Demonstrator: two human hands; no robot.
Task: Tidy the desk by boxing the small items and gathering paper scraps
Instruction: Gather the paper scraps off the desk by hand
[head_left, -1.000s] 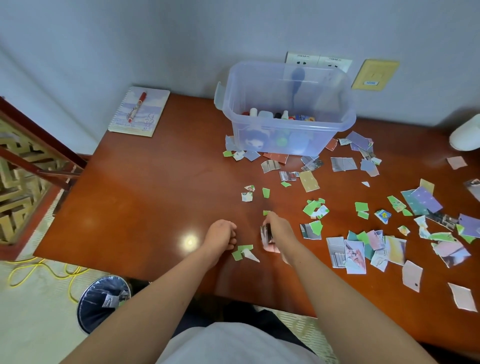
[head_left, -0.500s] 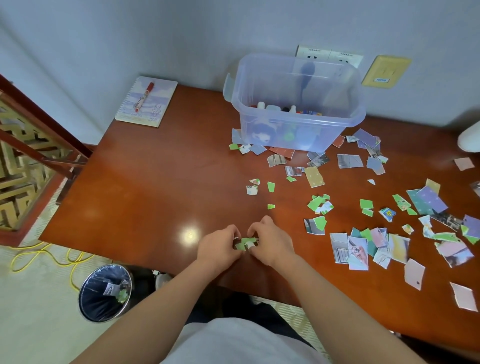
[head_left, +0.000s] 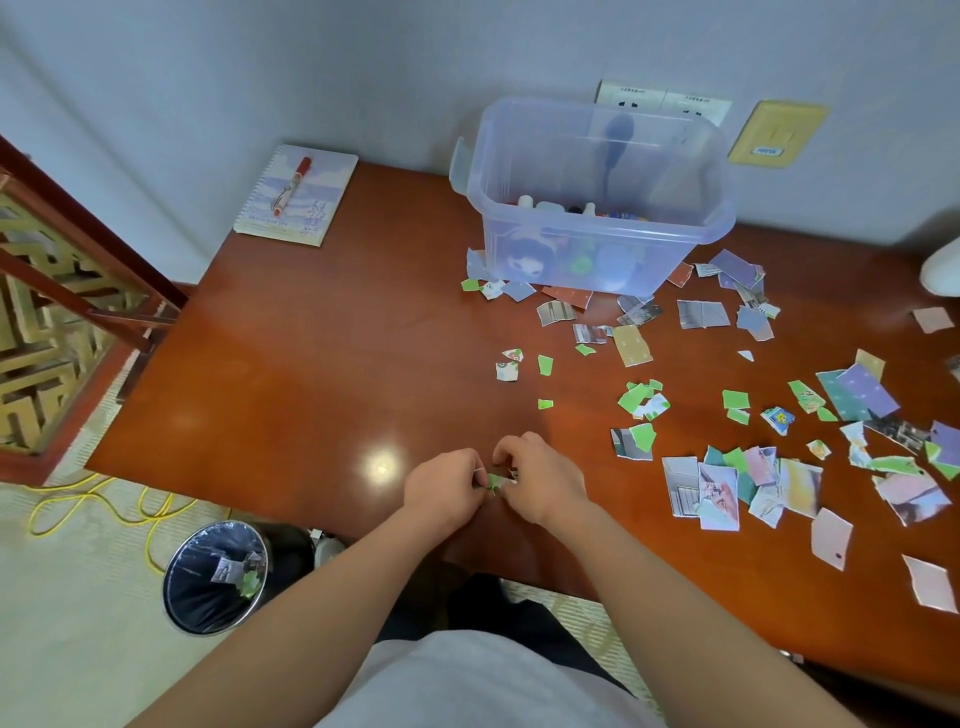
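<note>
My left hand (head_left: 447, 486) and my right hand (head_left: 540, 480) meet near the front edge of the brown desk (head_left: 322, 374). Both pinch a small bunch of green and white paper scraps (head_left: 496, 480) between their fingertips. Many more torn coloured scraps (head_left: 748, 478) lie spread over the right half of the desk, with a few small ones (head_left: 519, 364) in the middle. A clear plastic box (head_left: 597, 197) holding several small items stands at the back against the wall.
A notebook (head_left: 298, 200) with a red marker (head_left: 292, 186) on it lies at the back left corner. A black bin (head_left: 215, 577) with a few scraps in it stands on the floor below the desk's front left. A yellow cable (head_left: 104, 509) runs across the floor.
My hands came together from apart, closing on the scraps that lay between them near the front edge. The view shifted slightly.
</note>
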